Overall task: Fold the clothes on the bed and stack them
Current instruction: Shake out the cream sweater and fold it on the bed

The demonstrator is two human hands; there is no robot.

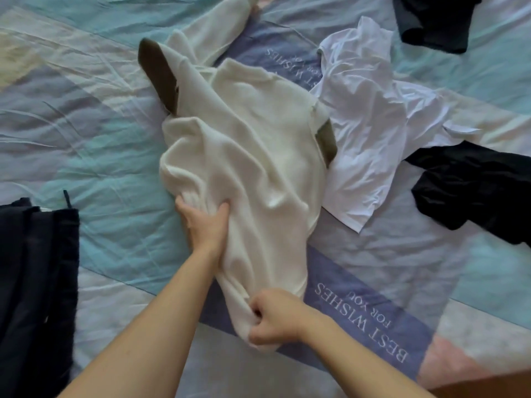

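A cream knit sweater lies crumpled in the middle of the bed, one sleeve stretching up toward the top edge. My left hand grips a bunch of its fabric at the left side. My right hand is closed on the sweater's lower end near me. An olive-brown garment lies under the sweater, showing at its upper left and right sides. A wrinkled white T-shirt lies just to the right, partly under the sweater's edge.
A dark navy folded garment lies at the left edge. A black garment sits at the right and another dark one at the top right. The bedspread is pastel patchwork with printed words.
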